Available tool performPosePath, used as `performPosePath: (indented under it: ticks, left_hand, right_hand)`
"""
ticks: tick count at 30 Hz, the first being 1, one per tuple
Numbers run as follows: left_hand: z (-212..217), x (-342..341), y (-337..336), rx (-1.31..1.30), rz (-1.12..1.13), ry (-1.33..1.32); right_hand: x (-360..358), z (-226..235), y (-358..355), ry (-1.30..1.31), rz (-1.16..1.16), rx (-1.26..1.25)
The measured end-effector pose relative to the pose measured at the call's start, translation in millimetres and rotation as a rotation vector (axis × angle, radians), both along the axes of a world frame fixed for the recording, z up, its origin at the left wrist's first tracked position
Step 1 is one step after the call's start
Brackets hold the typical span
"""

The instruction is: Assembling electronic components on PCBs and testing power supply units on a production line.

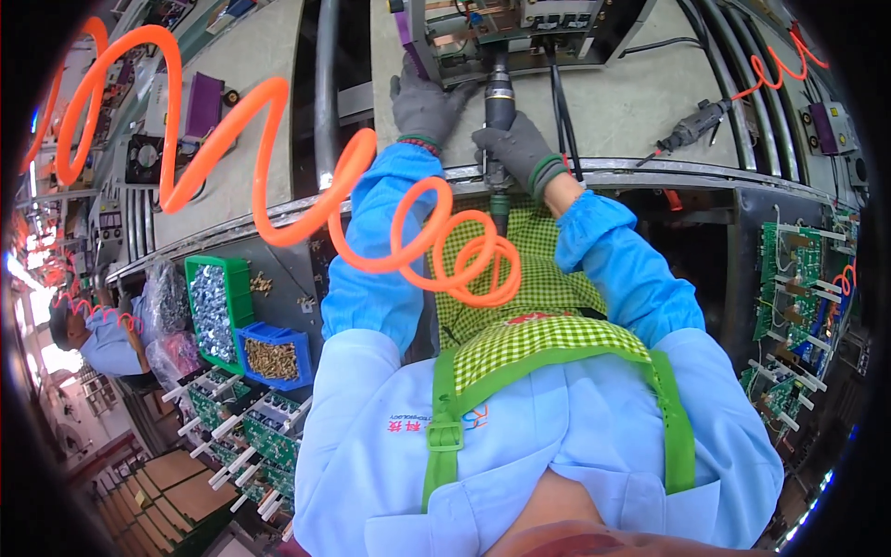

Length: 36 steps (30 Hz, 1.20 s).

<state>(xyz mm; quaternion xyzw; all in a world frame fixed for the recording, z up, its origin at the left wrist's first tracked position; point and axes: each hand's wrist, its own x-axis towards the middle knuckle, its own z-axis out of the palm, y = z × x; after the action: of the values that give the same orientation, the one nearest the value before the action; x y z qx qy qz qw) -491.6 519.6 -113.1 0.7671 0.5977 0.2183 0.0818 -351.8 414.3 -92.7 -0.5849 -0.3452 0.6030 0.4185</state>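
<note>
A metal chassis [538, 63] with a purple side panel and exposed parts inside stands at the far middle of the bench. My left hand [427, 110], in a grey glove, grips its near left corner, the thumb along the front edge and the fingers by the purple panel. In my right hand [522, 151], also gloved, is an air screwdriver [499, 93] with a dark body. Its front end points into the chassis front, and the tip is hidden there. From the tool's rear, near my apron, a green fitting [500, 202] sticks out.
An orange coiled air hose [269, 158] loops across the left and middle, above my left forearm. A second air screwdriver [696, 125] lies on the bench at right. Green [243, 306] and blue [302, 371] bins hold small hardware. Circuit boards [264, 432] stand at both sides. Another person [111, 339] sits far left.
</note>
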Motion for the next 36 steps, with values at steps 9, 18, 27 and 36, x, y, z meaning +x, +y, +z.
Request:
performPosePath:
  ticks: [9,18,27,36]
  left_hand:
    - [-1,-5,-2,0.146,0.019,0.042]
    - [0,-20,1,0.173,0.028,0.103]
    - [1,-19,3,-0.089,0.059,-0.1]
    - [4,-16,0,0.039,-0.015,-0.027]
  right_hand:
    - [-10,-5,1,0.044,-0.035,-0.025]
    - [11,24,-1,-0.089,0.037,-0.012]
    - [-31,-32,-17,-0.146,-0.064,0.116]
    - [-26,-15,-3,-0.056,-0.074,0.09]
